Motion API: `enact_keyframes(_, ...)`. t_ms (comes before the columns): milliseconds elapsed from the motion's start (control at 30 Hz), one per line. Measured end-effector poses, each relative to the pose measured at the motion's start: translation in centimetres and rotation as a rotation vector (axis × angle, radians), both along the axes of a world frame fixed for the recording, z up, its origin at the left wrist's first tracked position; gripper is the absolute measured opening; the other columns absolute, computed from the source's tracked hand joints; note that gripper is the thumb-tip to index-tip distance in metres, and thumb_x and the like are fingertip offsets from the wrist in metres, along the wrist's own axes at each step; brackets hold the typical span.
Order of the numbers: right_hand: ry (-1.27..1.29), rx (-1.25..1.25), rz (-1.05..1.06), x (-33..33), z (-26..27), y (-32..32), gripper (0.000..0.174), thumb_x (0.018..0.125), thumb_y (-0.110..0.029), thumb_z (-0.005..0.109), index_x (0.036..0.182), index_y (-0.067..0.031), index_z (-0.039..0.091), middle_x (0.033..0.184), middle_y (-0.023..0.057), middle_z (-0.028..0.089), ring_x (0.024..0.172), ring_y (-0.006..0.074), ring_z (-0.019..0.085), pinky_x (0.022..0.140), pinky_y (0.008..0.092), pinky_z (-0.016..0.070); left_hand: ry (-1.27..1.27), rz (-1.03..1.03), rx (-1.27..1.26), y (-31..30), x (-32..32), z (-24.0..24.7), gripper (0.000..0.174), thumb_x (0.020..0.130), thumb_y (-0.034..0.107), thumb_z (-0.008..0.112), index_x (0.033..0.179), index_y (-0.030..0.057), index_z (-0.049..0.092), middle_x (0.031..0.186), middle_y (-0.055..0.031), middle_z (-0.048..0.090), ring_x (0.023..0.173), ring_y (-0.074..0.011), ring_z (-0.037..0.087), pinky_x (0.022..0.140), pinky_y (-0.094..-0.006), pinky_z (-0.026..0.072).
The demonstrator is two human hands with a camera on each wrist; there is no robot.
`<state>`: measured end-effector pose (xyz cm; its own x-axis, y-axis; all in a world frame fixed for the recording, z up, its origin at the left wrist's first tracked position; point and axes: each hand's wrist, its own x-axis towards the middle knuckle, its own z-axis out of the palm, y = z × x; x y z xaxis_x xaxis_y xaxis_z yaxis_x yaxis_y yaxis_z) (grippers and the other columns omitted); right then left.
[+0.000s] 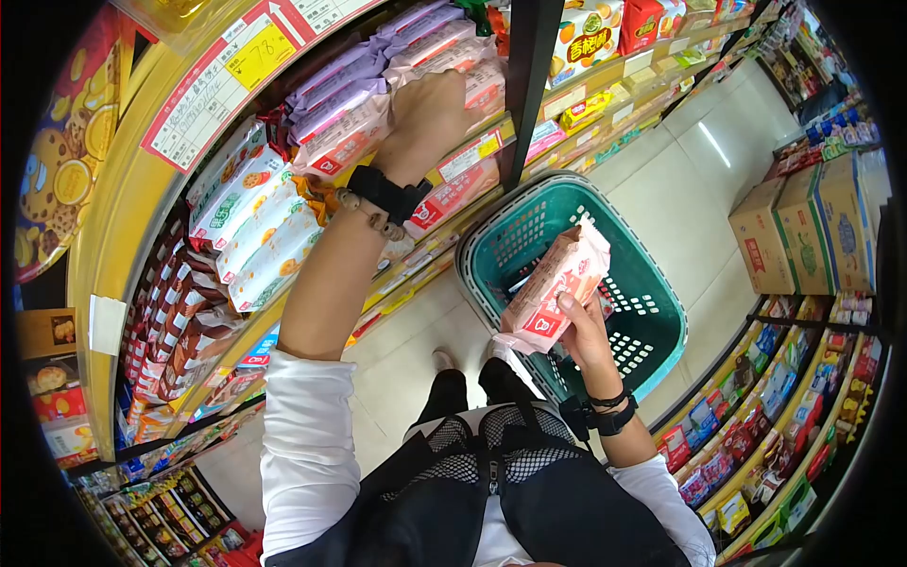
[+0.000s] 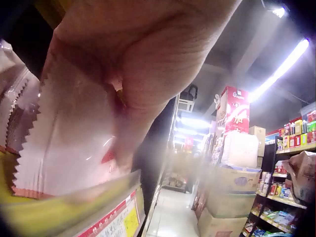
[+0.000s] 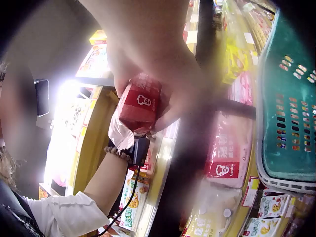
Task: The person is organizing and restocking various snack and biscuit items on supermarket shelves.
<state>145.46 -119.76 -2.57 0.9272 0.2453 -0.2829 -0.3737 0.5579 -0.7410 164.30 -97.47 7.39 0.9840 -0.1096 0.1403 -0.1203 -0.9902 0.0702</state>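
Observation:
At the shelf, my left hand (image 1: 430, 123) reaches over a row of pink wafer packets (image 1: 331, 151). The left wrist view has it close: the hand (image 2: 153, 54) grips a pale pink packet (image 2: 69, 133) from above, thumb down along its side, other fingers hidden. My right hand (image 1: 588, 340) holds another pink wafer packet (image 1: 567, 274) tilted over the green shopping basket (image 1: 666, 293), thumb across its front. Seen from the right wrist, that packet (image 3: 140, 106) shows a red label and a crimped end between thumb and fingers.
Purple packets (image 1: 345, 80) stand behind the pink ones, and white biscuit packets (image 1: 255, 227) lie to their left. A price-tag rail (image 1: 463, 159) runs along the shelf edge beside a dark upright post (image 1: 531, 85). Cardboard boxes (image 1: 803, 231) are stacked across the tiled aisle.

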Motion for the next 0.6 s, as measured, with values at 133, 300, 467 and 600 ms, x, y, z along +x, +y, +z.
enact_keyframes(133,0.015,-0.014,0.007,-0.1,0.0,0.1,0.032,0.083,-0.013,0.059,0.11,0.001,0.051,0.102,0.0066,0.059,0.089,0.0131,0.059,0.08,0.029,0.0476,-0.024,0.001,-0.034,0.1,-0.2,-0.1,0.04,0.071,0.035,0.069,0.085,-0.0009,0.06,0.082,-0.0206,0.063,0.08,-0.0336,0.062,0.069,-0.0414,0.0478)
enact_keyframes(300,-0.008,0.008,0.011,-0.2,-0.4,-0.2,0.034,0.083,-0.013,0.06,0.112,0.0009,0.05,0.102,0.0067,0.059,0.09,0.0134,0.058,0.082,0.0292,0.0468,-0.146,0.008,0.012,0.1,-1.7,0.6,0.042,0.069,0.036,0.069,0.086,-0.0012,0.059,0.08,-0.0207,0.063,0.079,-0.0334,0.062,0.067,-0.0415,0.0487)
enact_keyframes(467,-0.034,-0.015,0.084,-0.2,-1.5,-1.6,0.051,0.081,-0.016,0.06,0.124,-0.0005,0.036,0.113,0.01,0.053,0.101,0.0187,0.055,0.089,0.0344,0.0443,-0.337,0.133,0.062,0.3,-5.0,3.2,0.054,0.073,0.05,0.061,0.094,0.0006,0.059,0.076,-0.0201,0.063,0.074,-0.0341,0.062,0.064,-0.0413,0.0486)
enact_keyframes(600,-0.022,-0.029,0.022,0.1,-1.2,-3.4,0.049,0.082,-0.017,0.06,0.122,-0.0006,0.038,0.112,0.0087,0.054,0.1,0.0177,0.055,0.089,0.0343,0.0444,-0.135,-0.012,-0.185,1.7,-9.1,5.0,0.047,0.076,0.037,0.065,0.102,-0.0022,0.057,0.081,-0.0152,0.063,0.075,-0.0219,0.063,0.065,-0.0322,0.0486)
